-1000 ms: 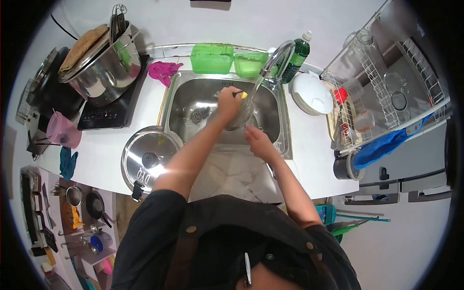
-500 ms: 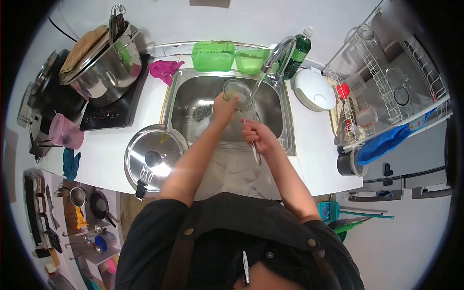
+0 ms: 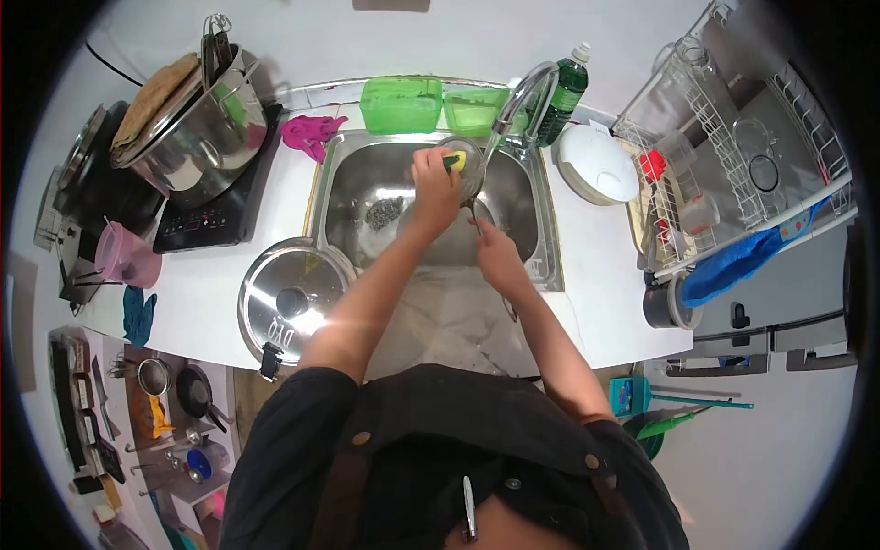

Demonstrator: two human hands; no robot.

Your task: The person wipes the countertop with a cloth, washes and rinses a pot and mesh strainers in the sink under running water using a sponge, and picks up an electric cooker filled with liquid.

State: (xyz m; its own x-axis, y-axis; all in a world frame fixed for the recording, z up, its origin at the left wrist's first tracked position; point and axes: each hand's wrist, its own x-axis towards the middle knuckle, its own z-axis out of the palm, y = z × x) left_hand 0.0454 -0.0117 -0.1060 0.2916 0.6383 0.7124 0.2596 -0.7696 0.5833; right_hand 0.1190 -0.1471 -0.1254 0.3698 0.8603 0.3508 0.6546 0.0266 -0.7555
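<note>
My left hand (image 3: 436, 192) is closed round a yellow and green sponge (image 3: 455, 162), which presses on the round head of a long-handled strainer (image 3: 471, 174). The head looks greyish and is partly covered by my fingers and the sponge. My right hand (image 3: 500, 257) grips the strainer's handle, whose looped end sticks out below the wrist. Both hands are over the steel sink (image 3: 344, 197), just left of and below the curved tap (image 3: 515, 101). On the sink floor, left of my left forearm, lies a grey metal scourer (image 3: 384, 214).
Green containers (image 3: 401, 105) and a bottle of green liquid (image 3: 563, 96) line the wall behind the sink. A steel lid (image 3: 291, 298) lies at the left, below an induction cooker (image 3: 209, 225) bearing a large pot (image 3: 206, 137). White bowls (image 3: 598, 167) and a dish rack (image 3: 715, 119) stand right.
My left hand has moved slightly up and right on the strainer head, and the sponge now shows. My right hand has shifted right and turned, with the handle still in it.
</note>
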